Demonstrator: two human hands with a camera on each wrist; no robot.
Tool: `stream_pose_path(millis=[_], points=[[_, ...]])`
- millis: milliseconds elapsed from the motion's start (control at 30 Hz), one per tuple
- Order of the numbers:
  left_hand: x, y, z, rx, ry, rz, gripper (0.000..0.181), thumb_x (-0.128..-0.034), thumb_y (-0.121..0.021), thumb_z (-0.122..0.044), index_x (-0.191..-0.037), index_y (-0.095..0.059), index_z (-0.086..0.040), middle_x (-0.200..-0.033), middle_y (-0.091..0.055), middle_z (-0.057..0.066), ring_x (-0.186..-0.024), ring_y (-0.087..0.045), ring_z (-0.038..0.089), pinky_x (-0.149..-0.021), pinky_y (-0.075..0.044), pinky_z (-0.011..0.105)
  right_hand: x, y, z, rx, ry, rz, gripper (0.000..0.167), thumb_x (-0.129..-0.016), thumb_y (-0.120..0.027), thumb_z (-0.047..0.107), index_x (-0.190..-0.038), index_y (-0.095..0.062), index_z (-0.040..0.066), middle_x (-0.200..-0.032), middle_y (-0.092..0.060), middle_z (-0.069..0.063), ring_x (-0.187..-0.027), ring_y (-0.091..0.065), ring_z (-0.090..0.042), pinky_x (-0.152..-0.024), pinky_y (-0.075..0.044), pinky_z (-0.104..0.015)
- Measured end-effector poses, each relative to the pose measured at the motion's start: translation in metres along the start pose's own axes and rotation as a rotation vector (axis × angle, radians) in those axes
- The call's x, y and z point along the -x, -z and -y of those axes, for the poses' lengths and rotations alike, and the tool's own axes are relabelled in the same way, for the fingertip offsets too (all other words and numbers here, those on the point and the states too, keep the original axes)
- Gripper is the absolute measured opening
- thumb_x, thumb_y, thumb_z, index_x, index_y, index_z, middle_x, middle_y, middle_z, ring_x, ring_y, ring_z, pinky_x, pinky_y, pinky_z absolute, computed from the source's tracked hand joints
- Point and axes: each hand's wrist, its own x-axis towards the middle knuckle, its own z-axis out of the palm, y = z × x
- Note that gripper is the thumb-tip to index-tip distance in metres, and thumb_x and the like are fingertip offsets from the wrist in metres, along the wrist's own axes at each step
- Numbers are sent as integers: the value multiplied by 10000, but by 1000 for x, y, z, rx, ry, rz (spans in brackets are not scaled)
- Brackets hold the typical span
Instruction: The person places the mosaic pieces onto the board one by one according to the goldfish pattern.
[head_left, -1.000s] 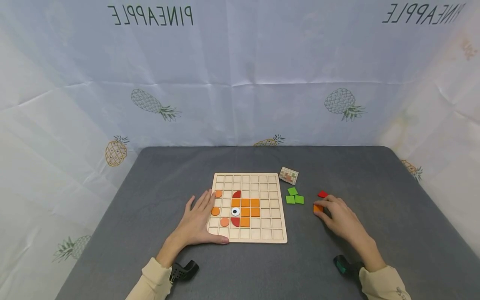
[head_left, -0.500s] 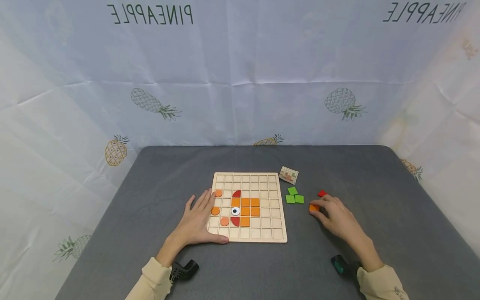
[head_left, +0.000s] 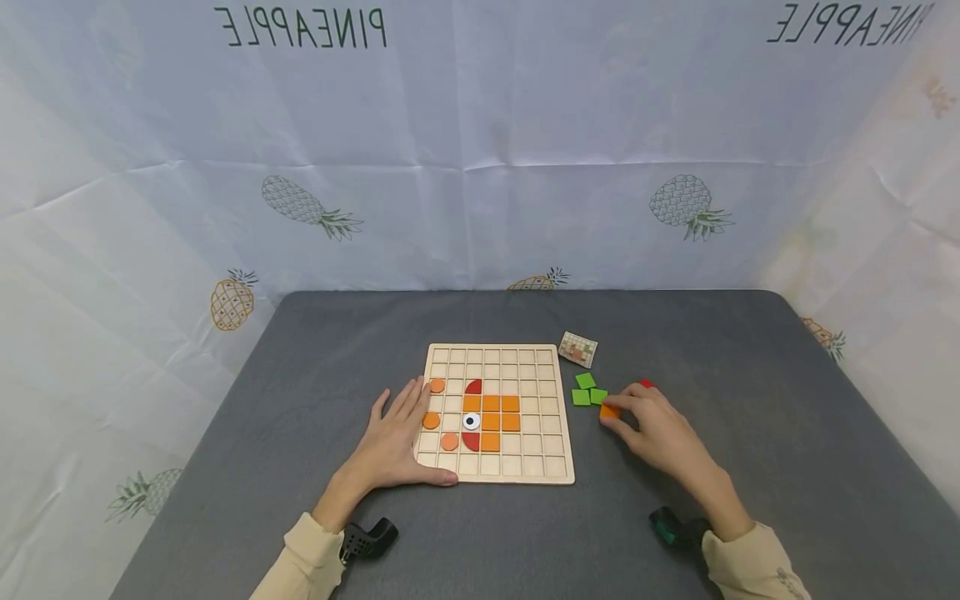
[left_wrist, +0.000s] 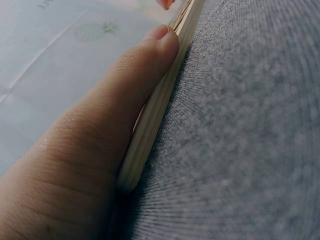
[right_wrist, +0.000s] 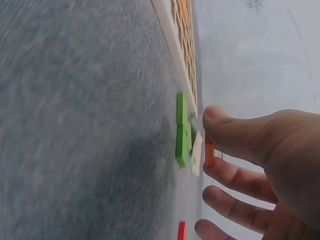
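A wooden grid board [head_left: 542,467] lies on the table with orange squares [head_left: 491,422], red quarter-round pieces [head_left: 473,387], orange discs [head_left: 449,442] and a white eye disc [head_left: 471,422] in its cells. Along its left side rests my left hand [head_left: 390,446], fingers straight, the thumb [left_wrist: 150,55] against the near edge. To the right of the board, my right hand [head_left: 660,433] pinches an orange square tile [head_left: 609,412] between thumb and index finger. The right wrist view shows that tile [right_wrist: 209,152] edge-on, raised off the cloth.
Several green square tiles [head_left: 581,397] lie between the board and my right hand. Above them sits a small printed pattern card [head_left: 578,350]. A red piece [head_left: 647,383] is partly hidden behind the right hand. A pineapple-print cloth [head_left: 495,225] hangs beyond the grey table [head_left: 360,333].
My right hand has moved left with the orange square tile, from near the red piece to beside the green tiles. The left hand and the board have stayed in place.
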Motion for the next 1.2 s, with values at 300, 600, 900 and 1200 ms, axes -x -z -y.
stream_pose_path(millis=[300,600,900,1200], points=[[0,-1,0,20,1,-3,1407,-632,-710,-839,-1643,-138,-44,-1730,-119,150,-1609,-158,338,-1230,-93,669,-11,-2,18,-14,29,20,305,-877,-807,170,-1164,-774,72,-1001,-680,-39,-868,-575,-180,-700,-492,-342],[0,-1,0,17,4,3,1400,-635,-710,-831,-1642,-142,-43,-1728,-130,155,-1608,-160,340,-1231,-90,669,-20,-13,43,-38,67,56,293,-872,-814,178,-1149,-779,92,-1005,-694,-42,-891,-573,-184,-691,-494,-317],[0,-1,0,14,-1,-1,1406,-634,-700,-843,-1641,-138,-38,-1728,-127,158,-1610,-156,336,-1232,-91,667,-28,-26,67,-64,158,74,292,-864,-825,211,-1129,-789,95,-949,-667,-7,-782,-493,-101,-639,-402,-212],[0,-1,0,8,8,11,1407,-636,-698,-843,-1642,-131,-39,-1729,-117,156,-1611,-149,338,-1234,-83,668,-34,-41,88,-80,216,109,283,-870,-821,222,-1127,-793,107,-914,-653,11,-755,-469,-84,-636,-376,-190]])
